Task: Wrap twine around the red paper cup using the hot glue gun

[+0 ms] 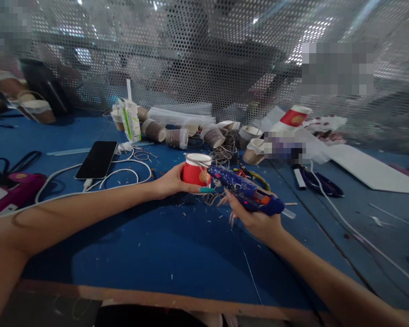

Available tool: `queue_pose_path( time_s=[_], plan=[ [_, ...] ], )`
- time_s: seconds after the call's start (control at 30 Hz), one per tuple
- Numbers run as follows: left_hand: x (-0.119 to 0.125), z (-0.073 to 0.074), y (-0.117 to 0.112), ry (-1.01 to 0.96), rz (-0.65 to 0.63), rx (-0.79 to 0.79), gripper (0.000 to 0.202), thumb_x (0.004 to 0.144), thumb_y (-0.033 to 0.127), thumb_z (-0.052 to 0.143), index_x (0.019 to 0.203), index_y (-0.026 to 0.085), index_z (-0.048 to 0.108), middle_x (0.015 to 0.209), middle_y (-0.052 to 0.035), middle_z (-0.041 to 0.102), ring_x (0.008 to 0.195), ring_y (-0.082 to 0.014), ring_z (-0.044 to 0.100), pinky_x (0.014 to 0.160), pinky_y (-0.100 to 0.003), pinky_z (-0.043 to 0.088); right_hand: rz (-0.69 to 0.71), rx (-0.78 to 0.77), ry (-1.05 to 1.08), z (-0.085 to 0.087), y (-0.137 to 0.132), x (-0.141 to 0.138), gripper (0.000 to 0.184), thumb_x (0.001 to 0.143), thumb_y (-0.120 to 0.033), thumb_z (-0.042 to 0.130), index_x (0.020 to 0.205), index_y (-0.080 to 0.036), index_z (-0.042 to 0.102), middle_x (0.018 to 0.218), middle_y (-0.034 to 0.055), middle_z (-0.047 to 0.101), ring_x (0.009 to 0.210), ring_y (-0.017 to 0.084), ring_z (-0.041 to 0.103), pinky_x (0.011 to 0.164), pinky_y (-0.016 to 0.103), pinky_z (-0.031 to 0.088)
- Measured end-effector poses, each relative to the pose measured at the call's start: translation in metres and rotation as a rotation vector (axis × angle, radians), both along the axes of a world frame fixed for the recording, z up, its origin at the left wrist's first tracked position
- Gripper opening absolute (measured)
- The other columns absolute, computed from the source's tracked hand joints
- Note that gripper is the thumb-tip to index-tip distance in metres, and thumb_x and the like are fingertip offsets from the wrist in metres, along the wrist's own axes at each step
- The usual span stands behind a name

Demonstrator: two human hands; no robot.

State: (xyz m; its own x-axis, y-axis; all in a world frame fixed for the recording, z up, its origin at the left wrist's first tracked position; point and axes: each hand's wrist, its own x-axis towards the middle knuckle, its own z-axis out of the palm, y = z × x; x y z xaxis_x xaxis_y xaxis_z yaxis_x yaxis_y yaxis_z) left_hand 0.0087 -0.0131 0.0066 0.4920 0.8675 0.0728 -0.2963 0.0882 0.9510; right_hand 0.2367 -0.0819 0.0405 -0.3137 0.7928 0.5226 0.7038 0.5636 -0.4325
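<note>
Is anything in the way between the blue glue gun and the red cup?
Only a thin strand at the red cup; nothing else visible. The left hand holds the cup, the right hand the blue glue gun, close by.

The head camera looked forward and down from above, quite near the flat blue table (139, 254), toward a grey screen full of holes (191, 50).

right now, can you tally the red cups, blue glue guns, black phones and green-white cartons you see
Red cups: 2 (one in the left hand, the second cup farther back on the right)
Blue glue gun: 1 (in the right hand)
Black phone: 1
Green-white carton: 1
Total: 5
</note>
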Motion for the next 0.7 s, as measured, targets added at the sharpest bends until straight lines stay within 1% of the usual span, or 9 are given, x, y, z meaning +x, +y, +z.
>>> queue_pose_path(
  time_s=[0.1, 0.2, 0.37, 0.47, 0.57, 0.7],
  plan=[
    [-0.001, 0.000, 0.000, -0.007, -0.011, 0.003, 0.060, 0.048, 0.018, 0.096, 0.100, 0.014, 0.065, 0.097, -0.0071, 0.072, 0.090, -0.0211, 0.067, 0.096, -0.046, 0.052, -0.019, -0.011, 0.041, -0.003, 0.001, 0.005, 0.022, 0.089, -0.046, 0.063, 0.082, -0.029, 0.074, 0.078, 0.0095, 0.073, 0.088, 0.033, 0.074, 0.079, 0.054, 0.063],
    [-0.001, 0.000, 0.000, -0.007, -0.020, -0.007, 0.062, 0.048, 0.018, 0.096, 0.101, 0.014, 0.065, 0.099, -0.0076, 0.071, 0.092, -0.0219, 0.067, 0.097, -0.046, 0.051, -0.031, -0.027, 0.064, -0.008, 0.003, 0.006, 0.020, 0.086, -0.048, 0.067, 0.082, -0.029, 0.073, 0.074, 0.0076, 0.071, 0.084, 0.031, 0.074, 0.074, 0.050, 0.064],
    [-0.001, 0.000, 0.000, -0.014, -0.034, -0.013, 0.060, 0.049, 0.020, 0.097, 0.099, 0.014, 0.064, 0.097, -0.0071, 0.071, 0.089, -0.0204, 0.067, 0.095, -0.045, 0.052, -0.044, -0.047, 0.206, -0.015, 0.006, -0.006, 0.019, 0.088, -0.041, 0.064, 0.077, -0.027, 0.069, 0.066, 0.0035, 0.067, 0.065, 0.024, 0.070, 0.067, 0.045, 0.064],
    [-0.002, 0.001, -0.001, -0.010, -0.028, -0.012, 0.059, 0.049, 0.020, 0.097, 0.098, 0.013, 0.065, 0.096, -0.0074, 0.072, 0.090, -0.0206, 0.068, 0.096, -0.045, 0.052, -0.043, -0.051, 0.241, -0.014, 0.004, -0.011, 0.019, 0.088, -0.040, 0.063, 0.074, -0.027, 0.066, 0.063, 0.0023, 0.066, 0.059, 0.022, 0.067, 0.060, 0.043, 0.062],
    [-0.002, 0.000, -0.001, -0.017, -0.030, -0.017, 0.058, 0.051, 0.019, 0.096, 0.099, 0.013, 0.066, 0.098, -0.0090, 0.073, 0.093, -0.0231, 0.069, 0.098, -0.047, 0.052, -0.033, -0.057, 0.245, -0.009, 0.002, -0.012, 0.021, 0.088, -0.039, 0.063, 0.071, -0.028, 0.064, 0.062, 0.0019, 0.064, 0.056, 0.022, 0.064, 0.055, 0.040, 0.060],
    [-0.003, -0.002, 0.000, -0.035, -0.031, -0.022, 0.059, 0.052, 0.019, 0.096, 0.102, 0.013, 0.065, 0.101, -0.0095, 0.073, 0.095, -0.0232, 0.070, 0.101, -0.047, 0.051, -0.035, -0.047, 0.223, -0.006, 0.000, -0.011, 0.018, 0.089, -0.036, 0.063, 0.074, -0.027, 0.066, 0.060, 0.0016, 0.062, 0.057, 0.021, 0.064, 0.056, 0.038, 0.059]
  ],
)
